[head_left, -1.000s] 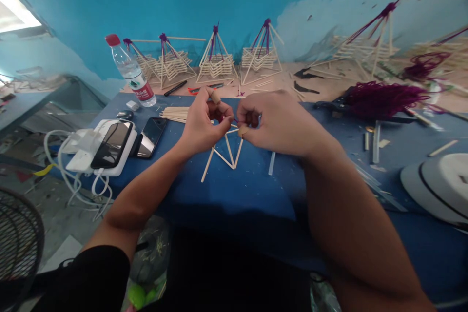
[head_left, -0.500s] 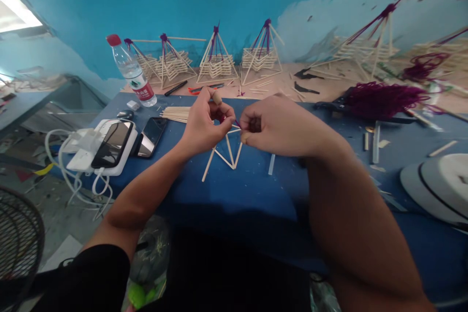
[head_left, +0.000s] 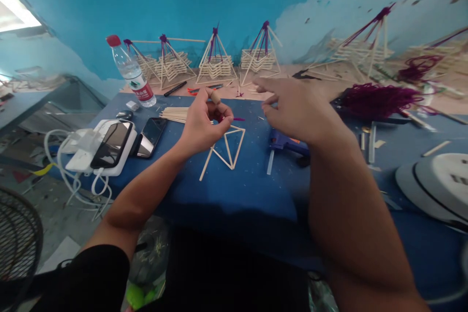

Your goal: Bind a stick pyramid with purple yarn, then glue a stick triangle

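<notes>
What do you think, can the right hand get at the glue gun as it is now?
Probably yes. The right hand looks empty and hovers close to the glue gun, hiding part of it from view; nothing visible lies on top.

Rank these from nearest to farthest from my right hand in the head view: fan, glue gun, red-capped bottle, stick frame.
1. Glue gun, just below the right hand.
2. Stick frame, to its left.
3. Red-capped bottle, farther left.
4. Fan, far left edge.
</notes>
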Available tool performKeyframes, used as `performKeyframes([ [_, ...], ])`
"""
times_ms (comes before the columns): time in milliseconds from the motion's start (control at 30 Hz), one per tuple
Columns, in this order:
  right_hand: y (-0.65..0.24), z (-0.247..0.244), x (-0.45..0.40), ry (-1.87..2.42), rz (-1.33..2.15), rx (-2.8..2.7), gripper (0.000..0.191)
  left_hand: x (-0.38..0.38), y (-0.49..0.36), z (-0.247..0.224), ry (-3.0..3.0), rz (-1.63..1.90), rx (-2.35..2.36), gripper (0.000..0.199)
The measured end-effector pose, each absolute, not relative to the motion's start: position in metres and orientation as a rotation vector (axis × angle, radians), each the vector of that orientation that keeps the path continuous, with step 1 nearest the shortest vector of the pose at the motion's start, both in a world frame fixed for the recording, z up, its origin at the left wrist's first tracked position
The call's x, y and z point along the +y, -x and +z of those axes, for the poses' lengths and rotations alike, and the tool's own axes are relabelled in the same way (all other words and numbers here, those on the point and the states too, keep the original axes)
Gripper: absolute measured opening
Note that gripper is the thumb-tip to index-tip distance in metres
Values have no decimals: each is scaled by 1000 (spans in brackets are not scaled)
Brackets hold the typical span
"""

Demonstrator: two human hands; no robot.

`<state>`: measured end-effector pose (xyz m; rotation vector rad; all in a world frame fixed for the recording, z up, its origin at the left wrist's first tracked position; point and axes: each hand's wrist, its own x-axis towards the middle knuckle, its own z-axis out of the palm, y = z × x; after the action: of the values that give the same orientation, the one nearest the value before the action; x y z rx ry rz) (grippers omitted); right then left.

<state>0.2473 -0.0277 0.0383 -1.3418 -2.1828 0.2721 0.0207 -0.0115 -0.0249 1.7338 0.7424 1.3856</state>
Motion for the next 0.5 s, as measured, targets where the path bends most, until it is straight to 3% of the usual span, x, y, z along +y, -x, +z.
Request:
performKeyframes([
  [167, -235, 45, -39, 1318, 527, -2243, 41, -12, -20, -24, -1756, 1375, 744, 52],
  [367, -223, 47, -44, 1193, 478, -2228, 17, -13, -20, -22, -1737, 1363, 739, 57],
  [500, -224, 49, -42, 1218, 349, -2295, 21, -16, -20, -19, -1731, 1323, 754, 53],
])
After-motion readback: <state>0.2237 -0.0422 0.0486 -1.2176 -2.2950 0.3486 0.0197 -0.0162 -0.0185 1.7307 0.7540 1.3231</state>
